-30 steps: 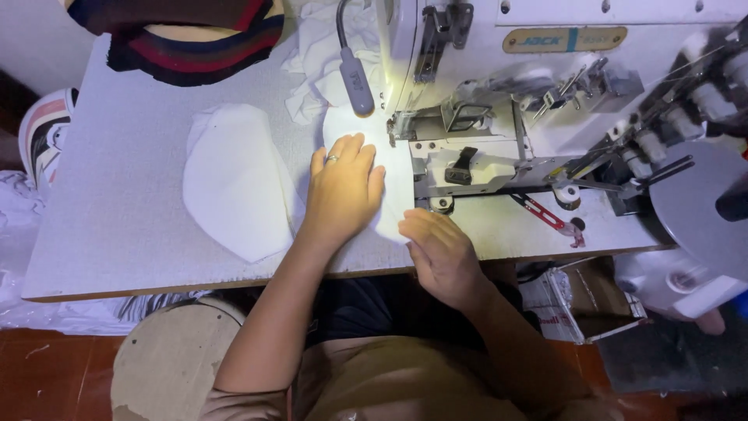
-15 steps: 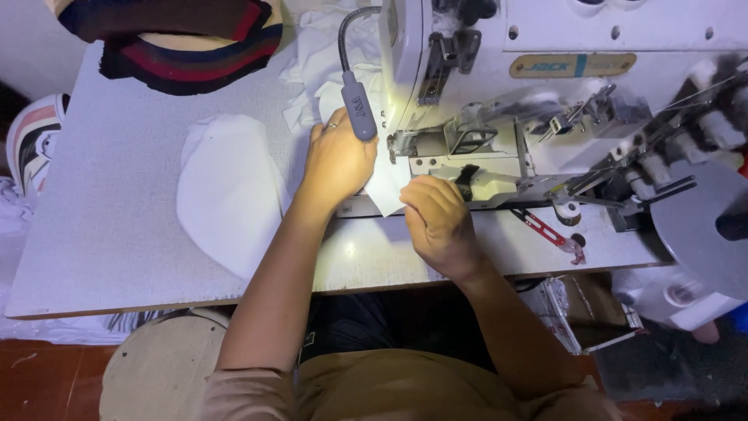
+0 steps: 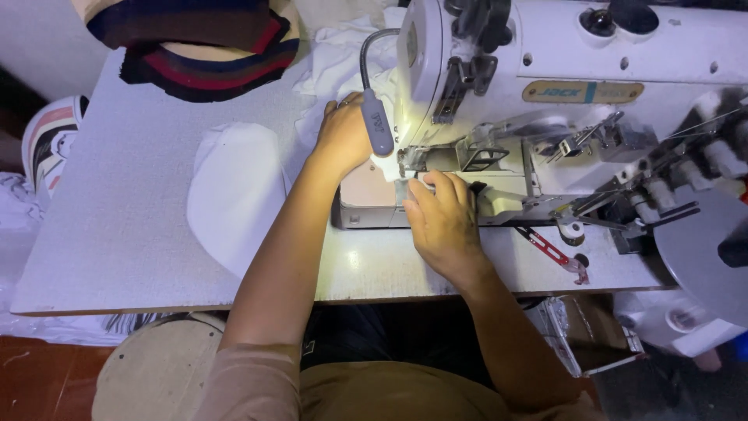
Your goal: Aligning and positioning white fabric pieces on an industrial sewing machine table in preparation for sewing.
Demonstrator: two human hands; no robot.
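Observation:
I sit at a white industrial sewing machine [image 3: 576,70] on a pale grey table [image 3: 117,234]. My left hand [image 3: 343,136] lies flat on white fabric [image 3: 343,70] just left of the needle area, partly under the grey gooseneck lamp [image 3: 378,125]. My right hand [image 3: 440,222] rests on the machine bed in front of the presser foot [image 3: 417,160], fingers curled down on a small bit of white cloth there. The lamp lights the bed brightly. A cut white fabric piece [image 3: 234,195] lies on the table left of my left forearm.
A pile of dark striped knit pieces [image 3: 195,47] sits at the table's far left corner. Small red snips [image 3: 557,253] lie on the table right of my right hand. Thread guides and a handwheel [image 3: 701,249] stand at right. A round stool seat [image 3: 156,374] shows below.
Both hands have moved forward to the needle area. The white fabric that lay under my hands went up against the presser foot, baring the machine bed in front.

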